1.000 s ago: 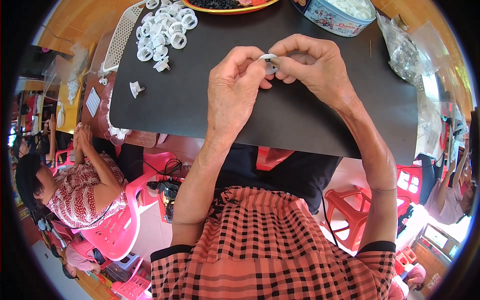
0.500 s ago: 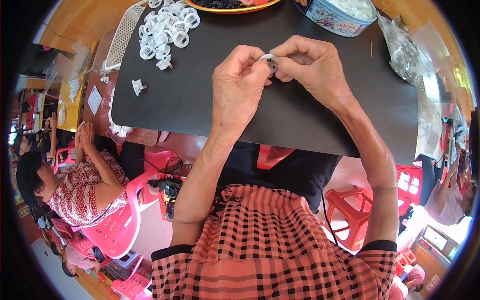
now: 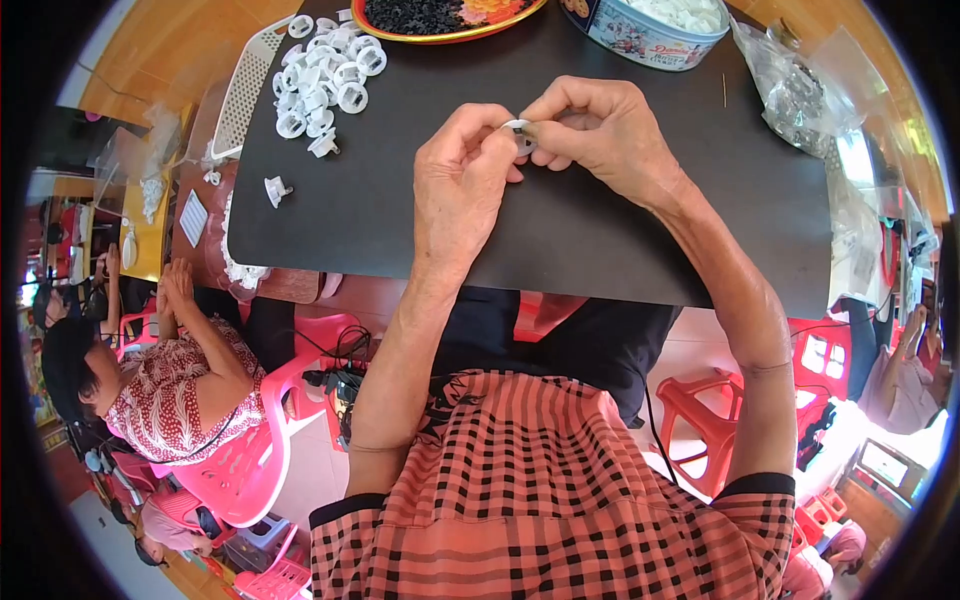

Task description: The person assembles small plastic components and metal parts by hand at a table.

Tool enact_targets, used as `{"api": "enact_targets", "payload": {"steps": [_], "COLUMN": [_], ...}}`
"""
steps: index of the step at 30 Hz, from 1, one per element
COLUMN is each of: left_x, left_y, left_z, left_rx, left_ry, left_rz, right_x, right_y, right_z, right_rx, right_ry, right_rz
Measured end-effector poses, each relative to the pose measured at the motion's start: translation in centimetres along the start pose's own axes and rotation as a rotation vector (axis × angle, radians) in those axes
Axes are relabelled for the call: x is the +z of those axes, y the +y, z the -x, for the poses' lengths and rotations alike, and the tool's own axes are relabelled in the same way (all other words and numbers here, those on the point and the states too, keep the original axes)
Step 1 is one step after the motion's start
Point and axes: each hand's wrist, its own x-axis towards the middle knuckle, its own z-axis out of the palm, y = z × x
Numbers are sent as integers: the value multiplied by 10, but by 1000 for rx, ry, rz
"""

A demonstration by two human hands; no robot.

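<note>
Above the dark table (image 3: 590,240), both my hands meet on one small round white plastic part (image 3: 524,143). My left hand (image 3: 462,185) is closed, its thumb and fingers pinching the part's left side. From the other side my right hand (image 3: 605,130) pinches it between thumb and fingers. Fingertips cover much of the part, and whether a smaller piece is in the right fingers is hidden. Left of my hands lies a heap of similar white plastic parts (image 3: 318,85), flanged and with dark openings. A single white part (image 3: 276,191) sits apart, nearer the table's left edge.
At the far edge stand a red-and-yellow tray (image 3: 440,38) of small black pieces and a blue tin (image 3: 650,45) of white pieces. A clear plastic bag (image 3: 800,105) lies far right, a white perforated basket (image 3: 247,95) far left. A co-worker (image 3: 180,390) sits at left.
The view has shifted slightly. My hands and the white part sit a little lower and further left in the picture, with both pinches kept and the part slightly more exposed.
</note>
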Motion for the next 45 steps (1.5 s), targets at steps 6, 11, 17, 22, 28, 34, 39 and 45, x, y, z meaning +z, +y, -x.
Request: {"api": "enact_targets", "payload": {"steps": [6,11,17,22,28,34,39,45], "left_x": [1,-2,2,-1,3,2,-3,-8], "left_y": [5,0,6,3,1,8,2,2], "left_z": [-2,-1,0,0,1,3,5,1], "left_rx": [-29,-19,53,83,168,252,177,34], "left_ry": [-5,-18,-42,-13,14,11,53,-39], "left_rz": [-37,35,176,89,12,-43,120,350], "right_x": [5,4,-7,-3,-3,0,-1,5], "right_y": [1,-2,-4,-3,3,-4,-15,-8], "right_z": [0,-2,-2,0,-2,1,3,1], "right_rx": [13,27,137,194,186,217,37,-423], "right_ry": [-17,-34,-5,-68,-94,-127,29,67], "right_rz": [-108,-118,-524,-602,-717,-691,-118,121]}}
